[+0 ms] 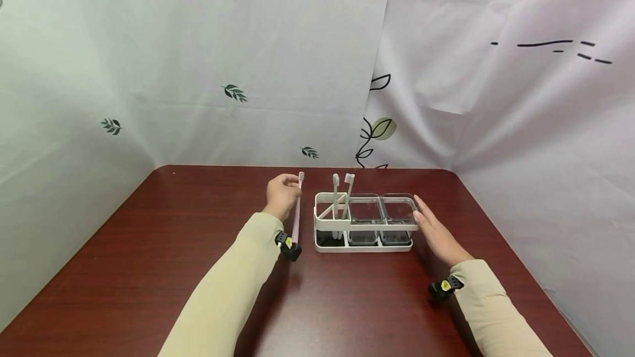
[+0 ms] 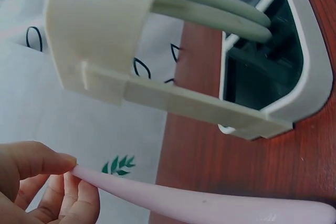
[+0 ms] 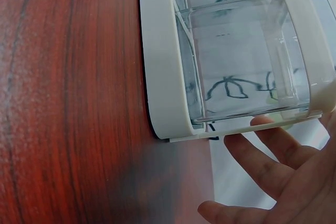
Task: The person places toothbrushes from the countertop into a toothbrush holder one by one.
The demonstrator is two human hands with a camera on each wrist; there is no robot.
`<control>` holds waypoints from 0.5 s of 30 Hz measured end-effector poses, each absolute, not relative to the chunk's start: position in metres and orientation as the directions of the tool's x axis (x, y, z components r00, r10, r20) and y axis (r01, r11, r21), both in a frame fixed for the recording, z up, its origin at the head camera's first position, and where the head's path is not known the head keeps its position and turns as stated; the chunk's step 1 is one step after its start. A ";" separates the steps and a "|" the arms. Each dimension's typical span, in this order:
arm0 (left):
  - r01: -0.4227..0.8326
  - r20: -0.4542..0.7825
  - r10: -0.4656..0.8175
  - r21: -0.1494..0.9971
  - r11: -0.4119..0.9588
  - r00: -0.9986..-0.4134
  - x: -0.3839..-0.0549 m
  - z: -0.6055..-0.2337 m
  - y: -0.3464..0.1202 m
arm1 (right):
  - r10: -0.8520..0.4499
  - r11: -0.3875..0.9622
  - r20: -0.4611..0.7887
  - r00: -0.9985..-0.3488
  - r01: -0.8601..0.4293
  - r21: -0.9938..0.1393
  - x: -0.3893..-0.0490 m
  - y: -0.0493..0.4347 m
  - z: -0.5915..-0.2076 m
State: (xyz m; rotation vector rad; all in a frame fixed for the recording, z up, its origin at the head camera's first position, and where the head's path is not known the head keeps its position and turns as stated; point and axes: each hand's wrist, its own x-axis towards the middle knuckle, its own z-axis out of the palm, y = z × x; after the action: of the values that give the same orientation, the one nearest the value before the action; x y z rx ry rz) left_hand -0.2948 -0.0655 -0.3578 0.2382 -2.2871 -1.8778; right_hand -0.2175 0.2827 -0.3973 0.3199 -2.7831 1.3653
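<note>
My left hand (image 1: 283, 196) pinches a pink toothbrush (image 2: 205, 203) near its neck, bristles up and handle hanging down, just left of the white toothbrush holder (image 1: 364, 249). Two pale toothbrushes (image 1: 335, 197) stand in the holder's left divided section, their handle ends low in the base. Two clear cups (image 1: 366, 211) fill the middle and right sections. At the holder's right end rests my right hand (image 1: 436, 233), its fingers extended; in the right wrist view the fingertips (image 3: 236, 142) lie along the end strut and upper rim.
The holder stands on a dark red wooden table (image 1: 347, 313). Behind it hangs a white cloth backdrop (image 1: 278, 59) with leaf prints, and more cloth closes in both sides. A black wrist camera (image 1: 289, 247) is strapped to the left wrist, another (image 1: 444, 289) to the right.
</note>
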 end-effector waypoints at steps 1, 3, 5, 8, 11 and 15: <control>-0.009 0.034 -0.230 0.984 0.180 -0.973 -0.294 -0.357 -0.065 | -0.173 0.596 0.110 -0.979 -0.193 -0.779 -0.218 0.283 -0.397; -0.004 0.032 -0.225 0.988 0.154 -0.974 -0.293 -0.354 -0.065 | -0.173 0.599 0.106 -0.979 -0.190 -0.778 -0.218 0.283 -0.397; -0.003 0.025 -0.220 0.992 0.126 -0.975 -0.291 -0.351 -0.064 | -0.171 0.602 0.102 -0.980 -0.186 -0.777 -0.217 0.283 -0.396; 0.004 0.024 -0.219 0.996 0.091 -0.976 -0.289 -0.347 -0.063 | -0.168 0.605 0.097 -0.981 -0.180 -0.776 -0.217 0.282 -0.396; 0.022 0.039 -0.214 0.996 0.081 -0.976 -0.288 -0.343 -0.063 | -0.167 0.608 0.099 -0.981 -0.181 -0.773 -0.216 0.281 -0.394; 0.047 0.059 -0.203 0.997 0.062 -0.977 -0.286 -0.338 -0.062 | -0.166 0.614 0.100 -0.981 -0.182 -0.768 -0.216 0.280 -0.393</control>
State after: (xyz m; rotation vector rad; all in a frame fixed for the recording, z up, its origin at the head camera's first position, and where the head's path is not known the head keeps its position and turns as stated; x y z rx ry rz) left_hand -0.2861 -0.0621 -0.3376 0.1603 -2.1474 -2.0283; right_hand -0.2155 0.2796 -0.3935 0.3024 -2.8050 1.3376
